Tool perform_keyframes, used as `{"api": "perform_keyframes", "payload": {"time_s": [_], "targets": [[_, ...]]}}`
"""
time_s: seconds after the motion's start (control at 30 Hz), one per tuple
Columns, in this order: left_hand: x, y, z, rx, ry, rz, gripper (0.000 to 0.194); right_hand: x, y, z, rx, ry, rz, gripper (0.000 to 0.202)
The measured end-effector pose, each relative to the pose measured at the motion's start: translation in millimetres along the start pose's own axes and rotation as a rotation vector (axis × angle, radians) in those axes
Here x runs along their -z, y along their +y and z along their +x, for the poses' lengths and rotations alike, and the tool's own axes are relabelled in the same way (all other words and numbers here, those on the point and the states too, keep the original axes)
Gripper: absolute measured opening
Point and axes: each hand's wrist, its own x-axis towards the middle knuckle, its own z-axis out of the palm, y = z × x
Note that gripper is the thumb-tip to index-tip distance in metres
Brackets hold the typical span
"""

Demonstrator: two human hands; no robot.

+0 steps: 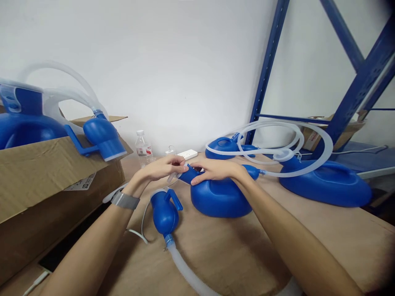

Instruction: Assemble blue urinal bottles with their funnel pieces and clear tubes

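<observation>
A blue plastic bottle (220,200) lies on the brown table, its neck pointing left. My right hand (212,169) rests over the top of its neck, thumb on the near side and fingers curled round it. At the mouth of the neck, my left hand (168,166) pinches a small translucent white piece, apparently the cap. In front of the hands lies a blue funnel-shaped part (166,213) with a handle. A translucent hose (188,273) runs from its lower end toward the near edge of the view.
Left, an open cardboard box (61,172) holds blue containers and hoses. A water bottle (143,148) and a white power strip (188,154) stand near the wall. At the right are another blue bottle (327,185), coiled hoses (271,126) and blue shelving (267,65).
</observation>
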Motion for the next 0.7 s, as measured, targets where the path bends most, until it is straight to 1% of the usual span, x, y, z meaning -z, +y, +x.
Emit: {"api": "perform_keyframes", "payload": {"time_s": [0.07,0.13,0.23,0.33,0.43,0.5,0.57,0.63,0.7], "targets": [[3.9,1.8,-4.2,0.004,0.036,-0.125,0.047,1.5,-1.0,-2.3,0.033,-0.054,0.064,0.051],[8.8,4.9,-8.2,0.015,0.048,-0.134,0.047,1.9,-2.3,-3.4,0.030,-0.068,0.094,0.051],[16.1,10.9,-11.6,0.060,0.032,0.066,0.046,0.0,-4.6,-2.6,-0.036,-0.015,0.065,0.053],[21.2,12.5,-11.2,0.100,0.094,0.209,0.047,-1.8,-5.6,-0.7,-0.067,-0.003,0.039,0.056],[22.0,3.9,-7.2,0.120,0.163,0.331,0.049,-1.2,-5.5,0.5,-0.074,-0.016,0.011,0.056],[19.0,-6.9,-2.8,0.121,0.203,0.416,0.051,0.2,-5.6,1.0,-0.091,-0.018,-0.022,0.054],[13.9,-18.4,2.1,0.092,0.242,0.469,0.053,1.6,-6.1,0.9,-0.115,-0.029,-0.060,0.055],[9.2,-26.6,6.1,0.054,0.258,0.505,0.053,2.8,-6.0,-0.4,-0.137,-0.042,-0.087,0.063],[7.5,-28.5,7.8,0.039,0.253,0.546,0.050,3.7,-4.2,-3.1,-0.184,-0.037,-0.099,0.079]]}}
